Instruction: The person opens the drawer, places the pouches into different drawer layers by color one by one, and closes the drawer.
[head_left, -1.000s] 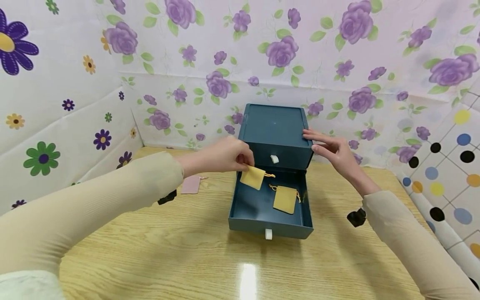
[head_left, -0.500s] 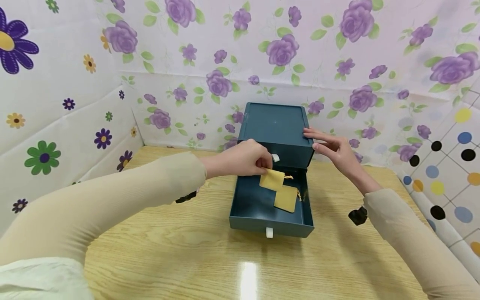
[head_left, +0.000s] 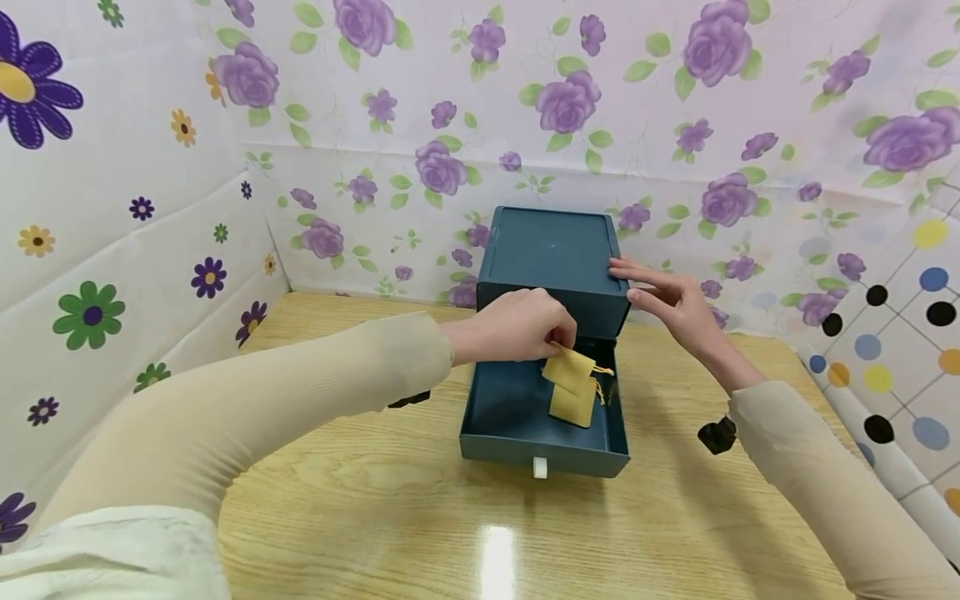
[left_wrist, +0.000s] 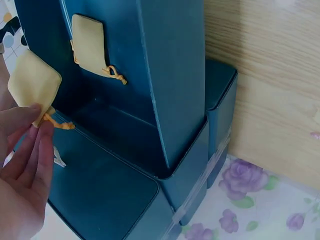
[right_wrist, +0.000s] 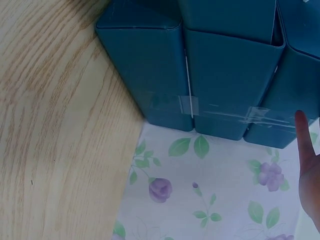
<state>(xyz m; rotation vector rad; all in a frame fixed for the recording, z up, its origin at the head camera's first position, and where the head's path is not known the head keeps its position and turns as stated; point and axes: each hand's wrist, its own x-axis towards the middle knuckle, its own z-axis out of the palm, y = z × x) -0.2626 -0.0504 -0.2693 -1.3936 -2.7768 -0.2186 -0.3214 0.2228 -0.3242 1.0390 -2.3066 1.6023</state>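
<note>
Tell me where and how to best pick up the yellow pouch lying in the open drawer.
I'd pinch the lying pouch at its near edge, coming down over the front of the open drawer. It lies flat, so an edge likely offers more grip than its middle. In the head view that edge is uncovered, while the held pouch in the left hand overlaps the far part.

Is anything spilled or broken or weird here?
I see nothing spilled or broken. One slightly odd thing: clear tape runs across the seams on the side of the blue boxes, maybe to hold the stack together. Also, the pouch lying in the open drawer sits a bit crooked to its walls.
</note>
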